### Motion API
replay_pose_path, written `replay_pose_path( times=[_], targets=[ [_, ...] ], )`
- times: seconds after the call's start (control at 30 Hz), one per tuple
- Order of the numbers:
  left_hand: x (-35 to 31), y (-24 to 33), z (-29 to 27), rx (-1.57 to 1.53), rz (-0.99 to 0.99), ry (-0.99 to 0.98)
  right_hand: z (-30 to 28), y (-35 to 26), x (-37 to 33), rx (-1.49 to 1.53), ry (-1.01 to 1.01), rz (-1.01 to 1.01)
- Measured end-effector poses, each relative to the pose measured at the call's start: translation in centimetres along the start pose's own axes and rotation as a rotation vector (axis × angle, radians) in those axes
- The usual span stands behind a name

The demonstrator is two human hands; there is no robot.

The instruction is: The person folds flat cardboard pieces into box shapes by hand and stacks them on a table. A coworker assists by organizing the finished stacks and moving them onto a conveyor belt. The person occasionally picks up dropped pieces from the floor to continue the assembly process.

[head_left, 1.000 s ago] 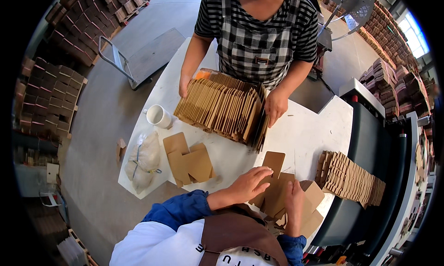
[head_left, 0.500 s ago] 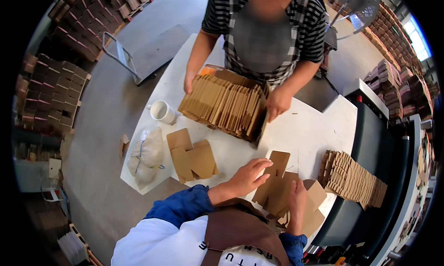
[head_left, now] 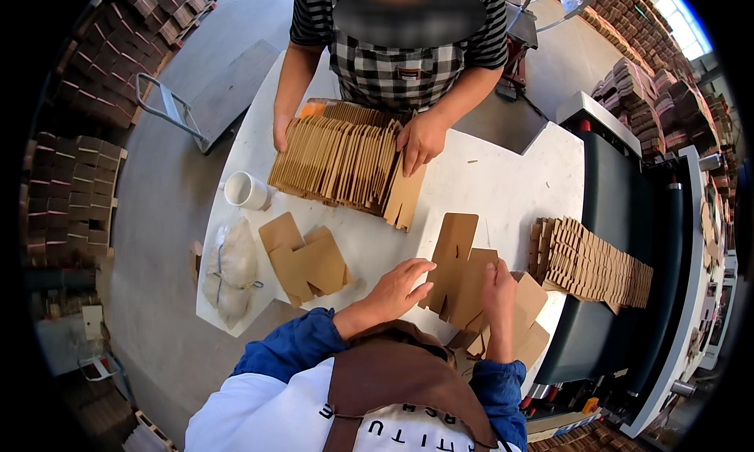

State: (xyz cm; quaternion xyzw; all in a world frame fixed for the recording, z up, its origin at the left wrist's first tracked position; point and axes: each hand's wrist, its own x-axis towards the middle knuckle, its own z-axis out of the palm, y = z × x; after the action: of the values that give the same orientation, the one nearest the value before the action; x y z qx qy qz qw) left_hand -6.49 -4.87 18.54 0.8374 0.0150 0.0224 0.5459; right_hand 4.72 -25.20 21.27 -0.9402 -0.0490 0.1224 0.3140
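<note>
My right hand (head_left: pixel 499 299) grips the right edge of a flat brown cardboard box blank (head_left: pixel 453 244), its thumb upward along the board. My left hand (head_left: pixel 393 290) is by the blank's left edge, fingers stretched out and thumb apart, holding nothing. More cardboard blanks (head_left: pixel 532 297) lie partly hidden behind my right hand and forearm. Further left on the white table (head_left: pixel 491 193) rests another flat cardboard blank (head_left: pixel 305 256). Across the table a co-worker's hands (head_left: pixel 422 142) steady a packed row of cardboard blanks (head_left: pixel 336 155) from both ends.
A white mug (head_left: pixel 246 191) and a tied plastic bag (head_left: pixel 232 271) stand along the table's left side. At right, a fanned row of cardboard (head_left: pixel 593 257) lies on a dark conveyor belt (head_left: pixel 620 189). A platform trolley (head_left: pixel 224 91) and stacked cardboard bundles (head_left: pixel 75 189) occupy the floor to the left.
The view has shifted, so most things appear higher and further left. The co-worker's row of blanks has become straighter, with their hand now over its right end. My hands keep nearly the same pose.
</note>
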Motion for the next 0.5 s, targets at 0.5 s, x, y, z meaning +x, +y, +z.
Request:
replay_pose_path(
  times=[0.5],
  targets=[
    [-0.7,0.5,2.4,-0.011,-0.133,-0.188,2.5,-2.4,-0.8,-0.070,-0.090,-0.086]
  ],
)
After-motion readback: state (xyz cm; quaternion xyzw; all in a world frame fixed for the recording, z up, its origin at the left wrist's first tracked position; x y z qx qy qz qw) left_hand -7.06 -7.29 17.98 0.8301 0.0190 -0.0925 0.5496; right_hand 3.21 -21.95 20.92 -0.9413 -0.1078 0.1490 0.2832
